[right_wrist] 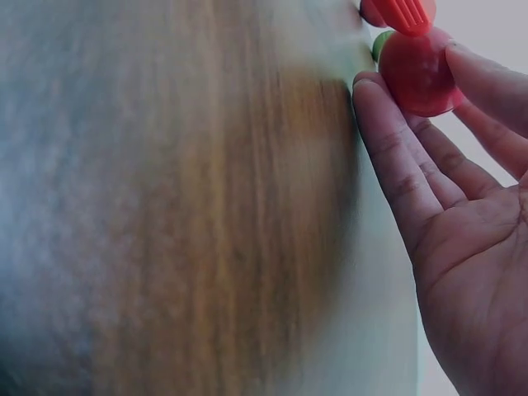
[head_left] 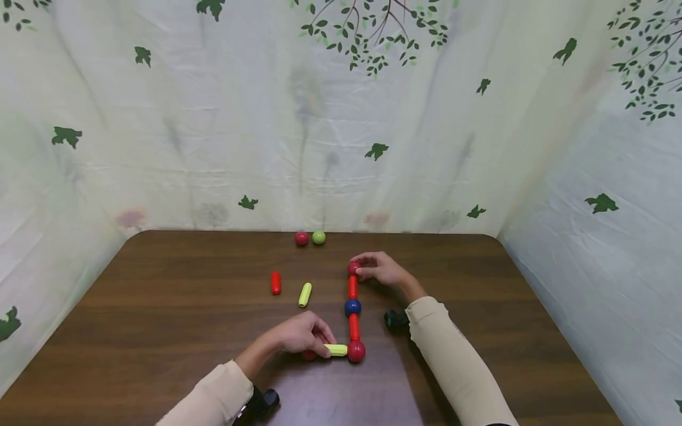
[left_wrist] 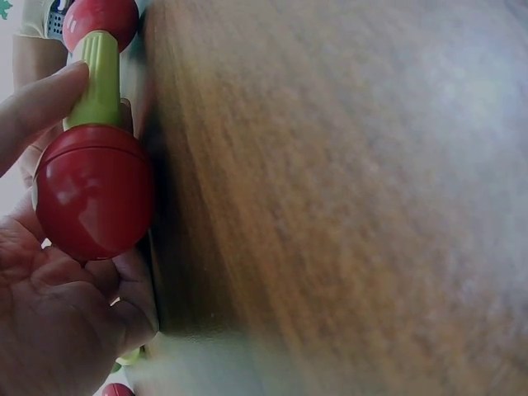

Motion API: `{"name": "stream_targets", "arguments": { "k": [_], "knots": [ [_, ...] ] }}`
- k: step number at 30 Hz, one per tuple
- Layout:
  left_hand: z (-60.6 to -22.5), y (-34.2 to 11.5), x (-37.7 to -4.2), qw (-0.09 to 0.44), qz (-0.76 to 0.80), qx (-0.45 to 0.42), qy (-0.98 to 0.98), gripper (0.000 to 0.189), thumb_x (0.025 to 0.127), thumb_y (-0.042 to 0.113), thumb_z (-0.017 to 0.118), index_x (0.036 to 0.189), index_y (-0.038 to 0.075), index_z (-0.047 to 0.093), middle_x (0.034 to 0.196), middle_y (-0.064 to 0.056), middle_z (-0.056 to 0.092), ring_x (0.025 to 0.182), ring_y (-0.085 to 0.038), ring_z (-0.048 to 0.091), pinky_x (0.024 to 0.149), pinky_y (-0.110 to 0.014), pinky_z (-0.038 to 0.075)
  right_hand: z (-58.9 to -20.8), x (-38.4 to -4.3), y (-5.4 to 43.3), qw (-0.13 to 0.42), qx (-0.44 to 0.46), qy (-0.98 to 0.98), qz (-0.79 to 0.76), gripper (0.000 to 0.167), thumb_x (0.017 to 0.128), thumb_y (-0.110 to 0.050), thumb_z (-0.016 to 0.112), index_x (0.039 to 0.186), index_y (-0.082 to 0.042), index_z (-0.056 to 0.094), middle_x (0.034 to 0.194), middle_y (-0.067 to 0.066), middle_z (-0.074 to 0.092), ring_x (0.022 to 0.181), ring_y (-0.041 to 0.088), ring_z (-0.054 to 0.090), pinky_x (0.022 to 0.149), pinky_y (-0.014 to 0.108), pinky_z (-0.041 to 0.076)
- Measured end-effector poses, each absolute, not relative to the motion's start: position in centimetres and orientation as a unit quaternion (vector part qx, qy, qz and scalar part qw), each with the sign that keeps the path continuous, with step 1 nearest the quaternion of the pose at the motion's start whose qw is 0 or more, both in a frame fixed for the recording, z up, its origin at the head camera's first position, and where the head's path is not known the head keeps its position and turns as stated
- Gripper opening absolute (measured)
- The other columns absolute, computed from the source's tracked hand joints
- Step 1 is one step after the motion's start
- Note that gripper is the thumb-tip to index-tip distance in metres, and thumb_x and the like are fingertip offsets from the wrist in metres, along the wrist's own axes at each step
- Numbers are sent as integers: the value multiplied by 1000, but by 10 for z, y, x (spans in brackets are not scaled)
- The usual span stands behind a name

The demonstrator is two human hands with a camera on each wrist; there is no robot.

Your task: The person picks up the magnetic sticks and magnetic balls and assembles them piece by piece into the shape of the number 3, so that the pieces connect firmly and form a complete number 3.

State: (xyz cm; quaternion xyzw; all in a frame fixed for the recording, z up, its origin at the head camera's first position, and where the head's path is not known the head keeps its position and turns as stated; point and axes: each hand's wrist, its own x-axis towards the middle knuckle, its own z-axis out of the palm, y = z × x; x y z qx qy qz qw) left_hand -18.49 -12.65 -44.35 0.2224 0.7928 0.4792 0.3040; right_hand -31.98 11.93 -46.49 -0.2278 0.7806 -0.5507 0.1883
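Note:
A chain of balls and rods lies on the table. From its far end come a red ball (head_left: 354,268), a red rod (head_left: 353,287), a blue ball (head_left: 352,306), another red rod (head_left: 354,327) and a larger-looking red ball (head_left: 356,351). From that near ball a yellow-green rod (head_left: 337,350) runs left to a further red ball (left_wrist: 95,194). My left hand (head_left: 303,332) pinches this rod, thumb on its side, with the left ball close to the palm. At the far end, my right hand (head_left: 383,269) holds the red ball between thumb and fingers.
Left of the chain lie a loose red rod (head_left: 275,283) and a loose yellow-green rod (head_left: 305,294). A red ball (head_left: 301,238) and a green ball (head_left: 318,237) sit at the far edge of the brown table (head_left: 186,331). A leaf-patterned curtain (head_left: 240,118) hangs behind.

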Motion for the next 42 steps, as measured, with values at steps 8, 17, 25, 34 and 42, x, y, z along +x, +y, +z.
{"name": "stream_targets", "arguments": {
  "k": [8,17,25,34,42],
  "knots": [
    [-442,-128,-186,308,476,218,794,13,76,-2,74,89,-2,72,74,-2,66,64,-8,54,57,-22,43,-465,-321,118,188,-239,775,-553,36,93,2,58,126,13,52,114,26,61,89,19,62,81,38,54],
    [-443,-128,-187,311,476,218,793,13,76,-1,74,89,-1,72,73,0,65,64,-8,53,57,-22,42,-464,-320,116,193,-230,789,-537,35,94,-2,59,127,8,55,116,21,61,91,20,62,83,38,54],
    [-445,-127,-187,315,469,216,797,12,77,-1,75,89,0,72,74,1,65,65,-8,54,58,-21,43,-465,-319,117,188,-229,804,-515,34,94,-8,60,126,4,58,115,18,62,90,21,61,82,35,54],
    [-440,-126,-186,318,469,209,797,13,77,-1,74,90,-1,72,74,0,65,65,-8,53,58,-22,43,-464,-318,114,167,-215,833,-481,31,92,-10,64,122,-2,63,109,12,64,83,20,59,76,30,51],
    [-440,-126,-186,318,466,208,799,13,77,0,75,89,0,72,74,0,65,65,-8,53,58,-22,42,-465,-317,112,153,-221,844,-464,29,90,-6,65,118,0,65,105,12,65,75,17,59,72,29,51]
  ]
}}
